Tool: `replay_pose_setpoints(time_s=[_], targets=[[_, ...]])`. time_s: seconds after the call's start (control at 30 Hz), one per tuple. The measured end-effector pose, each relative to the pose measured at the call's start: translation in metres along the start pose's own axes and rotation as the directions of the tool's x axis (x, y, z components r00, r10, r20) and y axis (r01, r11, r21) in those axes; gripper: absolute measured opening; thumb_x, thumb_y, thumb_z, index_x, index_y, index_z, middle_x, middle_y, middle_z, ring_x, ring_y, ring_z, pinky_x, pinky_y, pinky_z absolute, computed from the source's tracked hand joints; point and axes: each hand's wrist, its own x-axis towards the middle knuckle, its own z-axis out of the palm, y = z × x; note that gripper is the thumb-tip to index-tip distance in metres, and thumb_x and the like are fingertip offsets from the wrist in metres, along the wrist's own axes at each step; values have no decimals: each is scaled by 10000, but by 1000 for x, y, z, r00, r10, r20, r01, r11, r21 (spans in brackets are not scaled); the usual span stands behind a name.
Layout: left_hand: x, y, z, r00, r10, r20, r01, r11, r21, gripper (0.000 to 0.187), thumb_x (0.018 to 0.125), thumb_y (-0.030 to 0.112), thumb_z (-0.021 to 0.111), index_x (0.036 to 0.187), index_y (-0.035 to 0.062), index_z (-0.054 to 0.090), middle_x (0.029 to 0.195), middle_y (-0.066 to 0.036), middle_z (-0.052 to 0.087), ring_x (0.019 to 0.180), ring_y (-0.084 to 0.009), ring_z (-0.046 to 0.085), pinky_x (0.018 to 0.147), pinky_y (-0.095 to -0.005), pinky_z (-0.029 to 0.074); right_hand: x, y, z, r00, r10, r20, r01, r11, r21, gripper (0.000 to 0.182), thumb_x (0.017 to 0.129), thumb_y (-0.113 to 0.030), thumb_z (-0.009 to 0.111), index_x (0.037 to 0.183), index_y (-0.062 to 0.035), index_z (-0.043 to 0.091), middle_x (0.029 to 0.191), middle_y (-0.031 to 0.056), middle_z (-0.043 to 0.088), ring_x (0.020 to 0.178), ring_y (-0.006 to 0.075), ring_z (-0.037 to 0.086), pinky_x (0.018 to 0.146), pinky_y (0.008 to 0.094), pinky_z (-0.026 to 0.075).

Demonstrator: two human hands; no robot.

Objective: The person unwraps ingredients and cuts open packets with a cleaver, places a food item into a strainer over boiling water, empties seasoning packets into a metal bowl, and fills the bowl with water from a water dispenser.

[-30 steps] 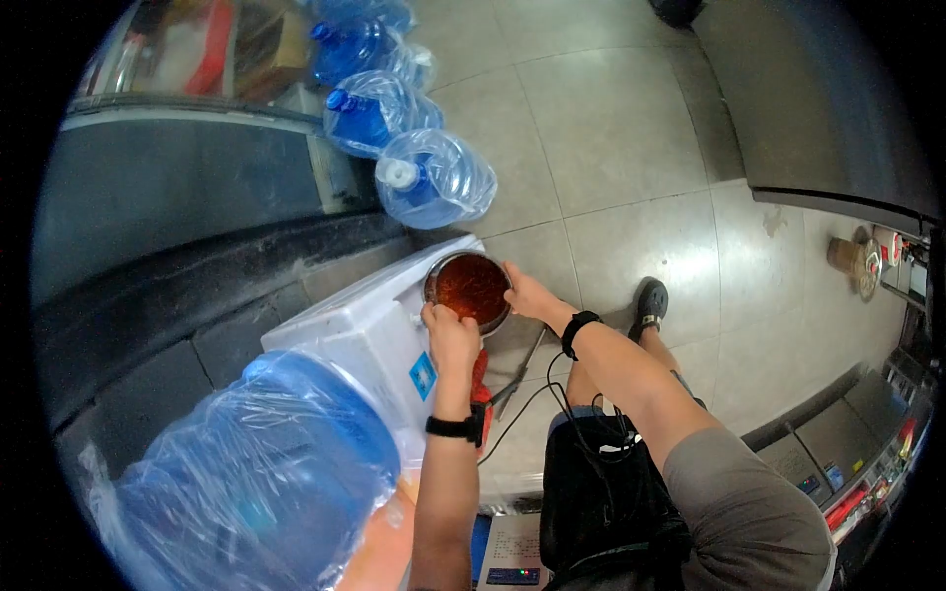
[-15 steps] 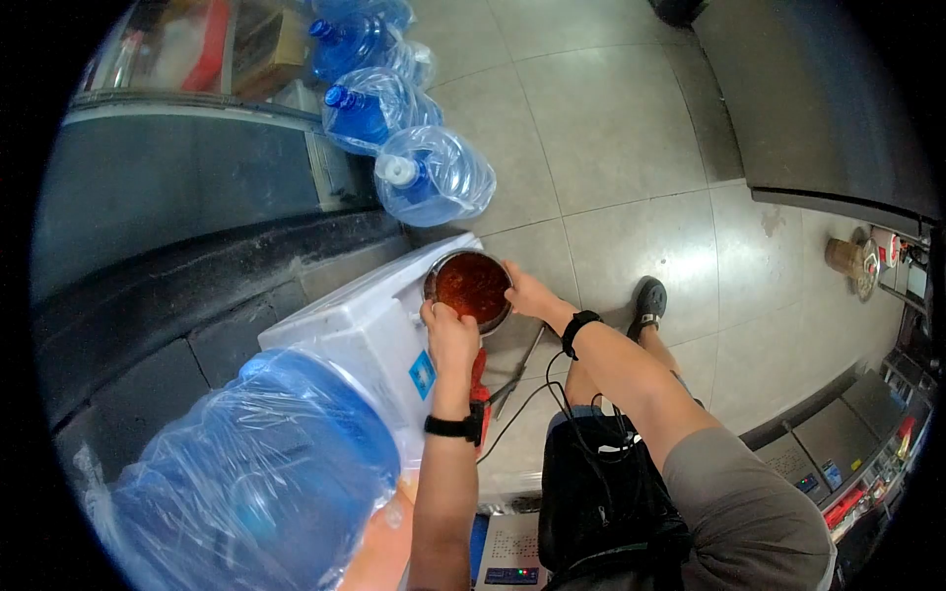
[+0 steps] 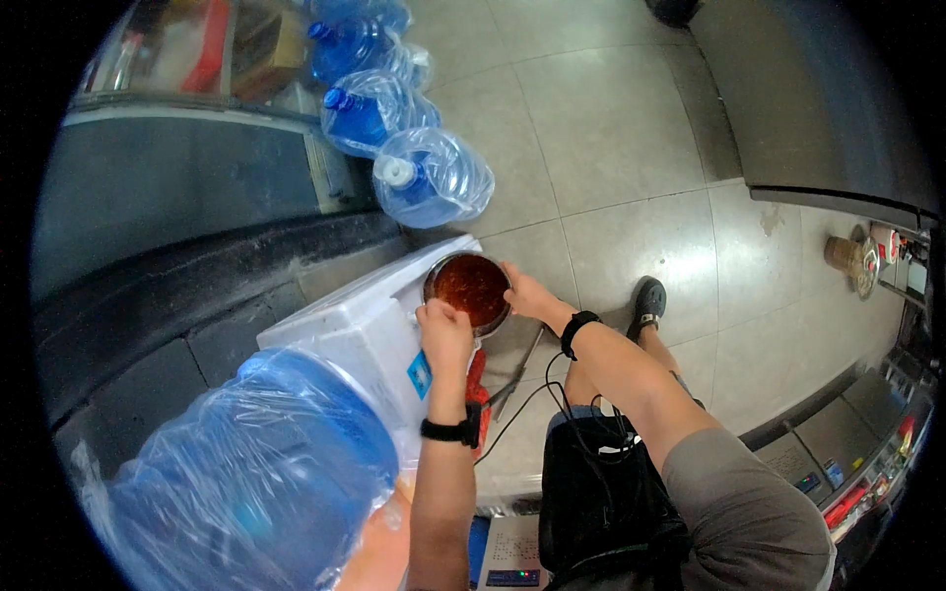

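Observation:
A round metal pot [image 3: 477, 288] with reddish-brown liquid in it is held against the front of a white water dispenser [image 3: 340, 320]. My right hand [image 3: 533, 295] is closed on the pot's right rim. My left hand [image 3: 445, 333] is closed at the near left side of the pot, beside the dispenser's front. Whatever lies under its curled fingers is hidden. A large blue water bottle [image 3: 256, 473] in clear plastic wrap sits on the dispenser.
Several wrapped blue water jugs [image 3: 434, 177] stand on the tiled floor [image 3: 631, 128] beyond the dispenser. A dark cabinet [image 3: 838, 98] is at the upper right. A black bag [image 3: 606, 492] with cables hangs before me. A red object [image 3: 477, 379] lies below the pot.
My left hand has shifted slightly left and up, its fingers more curled by the pot's rim. The right hand and the pot stay nearly in place.

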Motion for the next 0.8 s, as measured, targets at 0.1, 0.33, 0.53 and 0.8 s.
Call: replay_pose_setpoints(time_s=[0.1,0.33,0.53,0.8], targets=[[-11,1,-7,996,86,-20,-87,996,-31,180,790,97,600,936,5,549,1035,-194,526,890,-392,560,821,-473,469,-8,-6,-1,1000,13,-8,-13,999,37,604,861,-28,471,1420,70,267,1248,345,516,1151,435,529,966,438,429],[-72,60,-78,988,151,20,-140,953,-267,259,830,10,585,1082,0,523,1323,-203,425,922,-288,597,790,-339,509,-25,28,-26,993,-44,-106,29,989,-144,637,851,-68,509,1435,-1,264,1134,316,587,1051,438,575,887,471,464],[-114,74,-103,955,293,53,-283,948,-143,248,835,-10,568,1079,-6,524,1325,-206,418,922,-274,596,795,-323,514,-100,25,-86,989,49,-140,-63,993,-99,622,854,-80,512,1422,1,273,1130,304,593,1021,435,589,885,465,469],[-165,133,-69,785,531,320,-475,847,-241,293,823,-23,552,1110,30,521,1337,-188,412,884,-253,587,695,-306,516,-288,89,-159,897,-37,-441,101,987,123,592,853,-28,491,1414,20,308,1259,308,532,1132,382,559,941,429,480]])
